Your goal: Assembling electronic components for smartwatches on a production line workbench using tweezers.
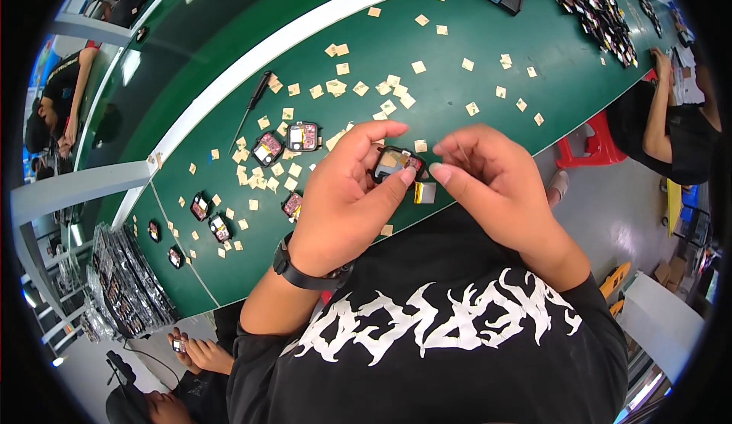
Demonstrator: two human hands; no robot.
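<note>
Over the green bench (534, 43), by its near edge, left hand's (343, 195) fingers pinch a black rounded-square plastic casing (389, 162); right hand's (496, 176) fingers parted beside it. Best keep casing steady, avoid tugging flat yellow-and-white piece (425, 193).

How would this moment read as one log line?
left hand: holds small black device | right hand: beside it, grip unclear | green table: tan squares, screwdriver
</note>
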